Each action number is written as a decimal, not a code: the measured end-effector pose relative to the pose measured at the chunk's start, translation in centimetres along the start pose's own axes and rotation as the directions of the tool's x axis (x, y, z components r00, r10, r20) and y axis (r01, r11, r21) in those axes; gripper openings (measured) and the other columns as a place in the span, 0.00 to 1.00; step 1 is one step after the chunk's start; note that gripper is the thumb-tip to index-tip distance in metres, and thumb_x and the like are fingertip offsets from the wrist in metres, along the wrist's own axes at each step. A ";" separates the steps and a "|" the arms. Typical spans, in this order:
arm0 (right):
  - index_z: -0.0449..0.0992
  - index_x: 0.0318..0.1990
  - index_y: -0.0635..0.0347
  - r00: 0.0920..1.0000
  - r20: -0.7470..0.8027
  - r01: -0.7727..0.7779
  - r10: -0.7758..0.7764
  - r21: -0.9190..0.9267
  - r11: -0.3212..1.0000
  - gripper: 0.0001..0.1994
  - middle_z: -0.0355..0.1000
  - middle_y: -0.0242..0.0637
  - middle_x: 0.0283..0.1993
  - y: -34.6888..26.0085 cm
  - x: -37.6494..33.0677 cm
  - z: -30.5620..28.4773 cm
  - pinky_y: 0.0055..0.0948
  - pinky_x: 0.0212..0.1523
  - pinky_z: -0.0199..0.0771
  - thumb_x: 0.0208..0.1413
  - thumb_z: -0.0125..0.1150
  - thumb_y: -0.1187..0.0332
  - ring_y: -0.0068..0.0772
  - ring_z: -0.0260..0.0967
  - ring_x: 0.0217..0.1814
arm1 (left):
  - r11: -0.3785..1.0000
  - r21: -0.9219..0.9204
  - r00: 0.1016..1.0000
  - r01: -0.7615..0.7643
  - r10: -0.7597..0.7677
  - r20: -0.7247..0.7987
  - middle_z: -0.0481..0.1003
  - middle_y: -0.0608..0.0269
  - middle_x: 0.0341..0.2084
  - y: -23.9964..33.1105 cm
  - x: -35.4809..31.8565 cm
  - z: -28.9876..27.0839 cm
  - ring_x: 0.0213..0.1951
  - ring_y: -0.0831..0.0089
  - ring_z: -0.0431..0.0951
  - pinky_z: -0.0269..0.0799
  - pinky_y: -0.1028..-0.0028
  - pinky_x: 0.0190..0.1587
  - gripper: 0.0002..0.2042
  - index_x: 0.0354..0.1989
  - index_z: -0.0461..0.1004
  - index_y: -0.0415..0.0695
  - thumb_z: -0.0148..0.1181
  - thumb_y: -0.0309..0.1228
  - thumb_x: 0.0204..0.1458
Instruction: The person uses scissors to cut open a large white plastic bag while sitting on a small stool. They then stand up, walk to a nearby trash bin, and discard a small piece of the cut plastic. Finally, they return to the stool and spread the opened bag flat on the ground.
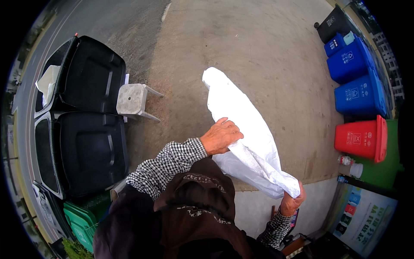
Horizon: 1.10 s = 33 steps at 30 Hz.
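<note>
A large white woven sack [239, 108] stretches in front of me, its far end reaching away over the concrete. Around a fold near the sack's middle, the fingers of my left hand [222, 136] are closed. At the sack's near right end, my right hand [293, 199] grips a bunched corner, and cloth covers part of its fingers. The sack looks limp and hangs down between and beyond both hands; whether anything is inside cannot be seen.
Two black wheeled bins [92, 151] with lids swung open stand at left, beside a pale plastic stool [131, 99] and a green bin [79, 222]. Along the right are blue bins [355, 97], a red bin [355, 138], a dark bin [336, 22] and a printed board [366, 220].
</note>
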State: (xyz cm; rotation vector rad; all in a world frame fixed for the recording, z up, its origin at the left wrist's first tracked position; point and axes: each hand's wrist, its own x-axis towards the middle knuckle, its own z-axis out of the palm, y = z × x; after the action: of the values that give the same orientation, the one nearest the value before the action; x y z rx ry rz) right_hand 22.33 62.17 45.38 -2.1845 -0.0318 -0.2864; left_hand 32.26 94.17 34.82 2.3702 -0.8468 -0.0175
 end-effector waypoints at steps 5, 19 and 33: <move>0.77 0.30 0.71 0.988 -0.132 0.072 -0.084 -0.088 0.994 0.20 0.77 0.47 0.27 -0.5 0.0 -9.5 0.31 0.28 0.74 0.50 0.62 0.56 0.39 0.75 0.25 | 0.994 0.108 0.997 -0.023 0.014 0.080 0.72 0.56 0.49 -4.7 4.8 1.1 0.57 0.59 0.67 0.56 0.56 0.63 0.21 0.50 0.72 0.46 0.65 0.26 0.44; 0.78 0.27 0.73 0.860 0.163 0.189 -0.483 0.778 0.599 0.10 0.75 0.47 0.22 -9.3 1.0 -12.0 0.24 0.12 0.58 0.58 0.58 0.75 0.32 0.65 0.13 | 0.866 0.024 0.848 0.499 -0.494 0.190 0.69 0.49 0.58 -25.7 14.8 3.5 0.62 0.58 0.66 0.64 0.58 0.62 0.32 0.63 0.64 0.43 0.66 0.44 0.51; 0.75 0.28 0.65 0.976 -0.150 0.217 -0.161 0.543 0.812 0.07 0.75 0.45 0.26 -14.2 -12.1 -10.1 0.25 0.20 0.69 0.59 0.59 0.73 0.30 0.71 0.21 | 0.897 0.222 0.114 0.381 -0.284 0.952 0.77 0.47 0.47 -33.9 -0.4 16.6 0.50 0.60 0.77 0.70 0.67 0.54 0.39 0.54 0.74 0.37 0.66 0.58 0.41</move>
State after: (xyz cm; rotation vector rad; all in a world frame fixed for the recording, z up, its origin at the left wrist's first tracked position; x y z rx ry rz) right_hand 6.80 63.48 59.72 -1.5794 -0.2514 -0.4367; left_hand 47.74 105.91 2.50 2.1875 -0.6989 -1.9598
